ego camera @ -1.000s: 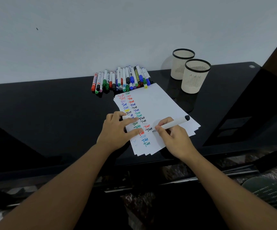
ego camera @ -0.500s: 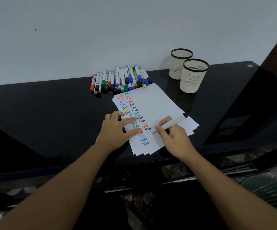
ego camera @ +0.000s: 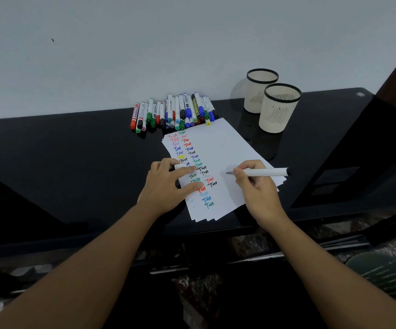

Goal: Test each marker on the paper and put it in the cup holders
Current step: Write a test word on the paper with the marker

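From the head view, we're looking down on a glossy black table (ego camera: 73, 162) set against a pale wall (ego camera: 144, 43). The right hand (ego camera: 257, 188) pinches a white marker (ego camera: 263, 172) near its dark tip, thumb and fingers curled round the barrel. The marker lies almost level, tip pointing left over a bare part of the paper (ego camera: 218, 148); we cannot tell whether the tip touches the sheet. Its dark end sticks out to the right, past the knuckles.

The left hand (ego camera: 166, 186) is on the paper's left edge, fingers straight and spread, pressing down over the written words. Something white, seemingly a cap (ego camera: 179, 166), shows between its fingers; how it is held we cannot tell.

The top sheet carries two columns of the word "Test" in red, purple, blue, black and green, and it sits on a fanned stack of sheets.

Beyond the paper's far edge, a row of markers (ego camera: 173, 113) lies side by side near the wall, capped in many colours. To the right stand two cream cup holders with black rims, the nearer cup holder (ego camera: 276, 110) just in front of the farther cup holder (ego camera: 258, 91); we see no markers in them.
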Demonstrator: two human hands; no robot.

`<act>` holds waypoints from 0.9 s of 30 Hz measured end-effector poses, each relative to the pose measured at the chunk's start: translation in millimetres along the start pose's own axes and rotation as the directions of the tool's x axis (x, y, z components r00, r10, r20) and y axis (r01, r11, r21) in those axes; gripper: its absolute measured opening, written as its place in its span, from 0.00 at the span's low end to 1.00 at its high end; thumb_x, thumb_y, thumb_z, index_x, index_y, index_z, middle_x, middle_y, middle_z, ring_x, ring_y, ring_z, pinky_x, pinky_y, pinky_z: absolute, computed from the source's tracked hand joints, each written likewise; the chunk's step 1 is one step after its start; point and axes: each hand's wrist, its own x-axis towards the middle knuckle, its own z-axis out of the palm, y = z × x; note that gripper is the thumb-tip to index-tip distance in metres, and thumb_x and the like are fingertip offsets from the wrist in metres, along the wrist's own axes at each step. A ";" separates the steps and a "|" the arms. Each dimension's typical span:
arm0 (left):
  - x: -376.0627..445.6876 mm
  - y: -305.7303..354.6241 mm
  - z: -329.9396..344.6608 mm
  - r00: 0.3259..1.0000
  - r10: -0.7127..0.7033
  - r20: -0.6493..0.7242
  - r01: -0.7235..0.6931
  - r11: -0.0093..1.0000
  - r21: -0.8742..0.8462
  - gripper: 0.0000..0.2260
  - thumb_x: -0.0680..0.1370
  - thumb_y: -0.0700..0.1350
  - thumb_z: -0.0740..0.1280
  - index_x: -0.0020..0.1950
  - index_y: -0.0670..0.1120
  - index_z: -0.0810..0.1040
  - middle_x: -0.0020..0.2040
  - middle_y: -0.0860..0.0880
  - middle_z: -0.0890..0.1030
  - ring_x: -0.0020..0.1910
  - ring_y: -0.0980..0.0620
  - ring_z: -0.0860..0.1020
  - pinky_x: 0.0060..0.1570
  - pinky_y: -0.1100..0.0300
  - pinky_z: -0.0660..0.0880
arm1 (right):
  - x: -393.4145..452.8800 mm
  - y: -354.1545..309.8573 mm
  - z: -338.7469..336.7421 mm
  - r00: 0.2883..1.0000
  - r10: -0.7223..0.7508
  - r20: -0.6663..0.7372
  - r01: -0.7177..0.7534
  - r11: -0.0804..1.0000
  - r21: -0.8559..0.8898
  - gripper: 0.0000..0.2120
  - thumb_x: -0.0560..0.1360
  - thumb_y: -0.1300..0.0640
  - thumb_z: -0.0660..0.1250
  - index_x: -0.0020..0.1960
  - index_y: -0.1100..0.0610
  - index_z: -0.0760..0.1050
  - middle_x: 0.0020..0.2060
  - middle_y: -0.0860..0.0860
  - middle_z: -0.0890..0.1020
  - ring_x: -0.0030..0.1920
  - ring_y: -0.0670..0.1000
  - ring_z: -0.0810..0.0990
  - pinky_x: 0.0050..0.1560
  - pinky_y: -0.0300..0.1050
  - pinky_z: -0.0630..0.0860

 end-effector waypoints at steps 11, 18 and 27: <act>0.6 -2.8 -0.1 1.000 -0.002 -0.021 0.001 0.998 -0.057 0.24 0.77 0.66 0.60 0.72 0.62 0.74 0.64 0.58 0.71 0.61 0.55 0.63 0.66 0.47 0.69 | -2.2 0.5 0.5 0.996 0.014 0.092 -0.009 0.998 -0.056 0.05 0.82 0.48 0.67 0.51 0.48 0.74 0.39 0.46 0.79 0.38 0.44 0.73 0.41 0.39 0.70; -0.2 1.6 -5.1 1.000 -0.014 -0.015 0.013 0.996 -0.091 0.27 0.79 0.63 0.62 0.78 0.61 0.66 0.63 0.56 0.72 0.62 0.53 0.64 0.66 0.50 0.68 | -2.0 -0.4 1.2 0.994 0.039 0.106 -0.031 0.997 -0.076 0.05 0.82 0.48 0.67 0.51 0.49 0.75 0.42 0.50 0.81 0.42 0.48 0.77 0.40 0.34 0.73; -0.6 4.0 -7.3 0.998 -0.063 -0.013 0.060 0.987 -0.148 0.32 0.78 0.61 0.67 0.80 0.56 0.61 0.69 0.55 0.72 0.68 0.54 0.62 0.63 0.58 0.62 | -2.2 -1.6 1.8 0.987 0.044 0.152 -0.028 0.994 -0.104 0.06 0.83 0.48 0.67 0.50 0.49 0.75 0.41 0.52 0.82 0.46 0.53 0.80 0.48 0.47 0.77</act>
